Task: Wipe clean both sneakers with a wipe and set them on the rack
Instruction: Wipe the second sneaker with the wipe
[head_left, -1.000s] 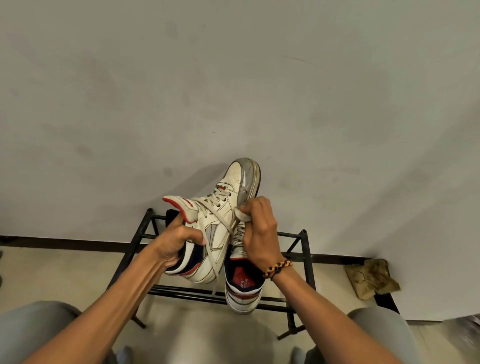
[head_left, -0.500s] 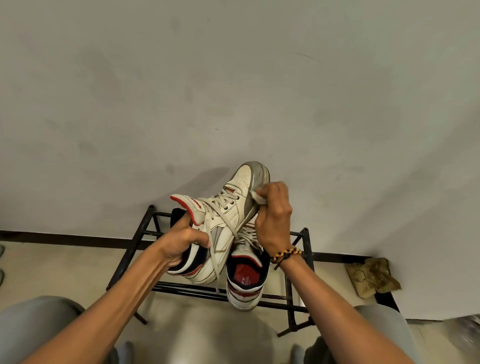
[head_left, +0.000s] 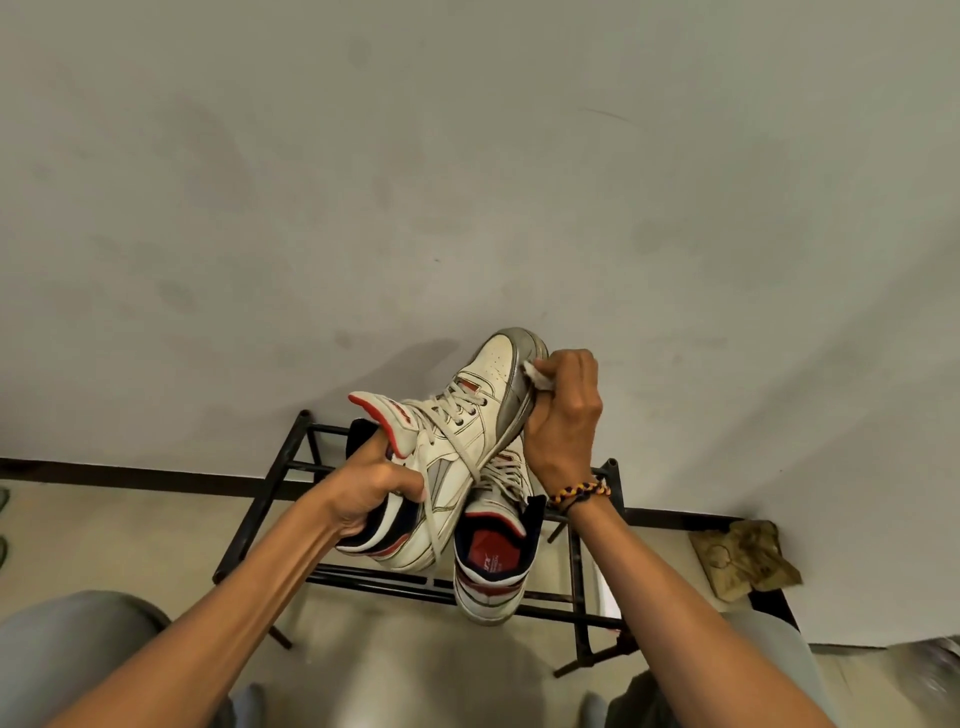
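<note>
While one sneaker (head_left: 488, 561) sits on the rack (head_left: 576, 566), the left hand (head_left: 363, 499) grips the other sneaker (head_left: 467, 441) and the right hand (head_left: 563, 410) pinches a wipe (head_left: 537, 375) against its toe edge, cleaning unfinished.

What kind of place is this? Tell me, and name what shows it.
Probably a home entryway or shoe corner: a black metal rack stands on the floor against a plain wall, one sneaker rests on it, and a baseboard runs behind.
</note>
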